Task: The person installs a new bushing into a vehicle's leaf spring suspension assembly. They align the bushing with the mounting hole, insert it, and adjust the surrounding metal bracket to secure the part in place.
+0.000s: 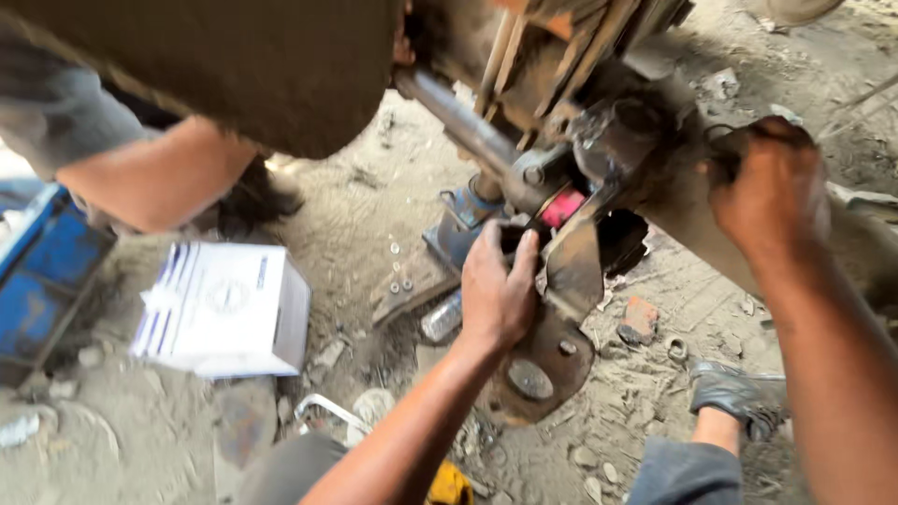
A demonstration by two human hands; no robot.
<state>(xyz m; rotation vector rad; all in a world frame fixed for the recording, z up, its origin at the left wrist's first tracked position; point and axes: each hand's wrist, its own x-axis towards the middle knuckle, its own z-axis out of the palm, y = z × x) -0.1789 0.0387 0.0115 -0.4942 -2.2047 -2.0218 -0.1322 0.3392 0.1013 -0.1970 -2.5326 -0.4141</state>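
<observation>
My left hand (498,285) is closed on the rusty bracket plate (552,318) beside a pink bushing (564,206). My right hand (769,187) grips the greasy axle housing (655,159). A white carton (224,309) lies nearby on the dirt.

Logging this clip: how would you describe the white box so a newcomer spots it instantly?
Start at the rusty metal assembly that the left hand grips mid-frame, then look left across the dusty ground. There lies the white cardboard box, beside a blue metal crate at the left edge. It is the only clean, pale, square-cornered thing there, with blue stripes.
</observation>
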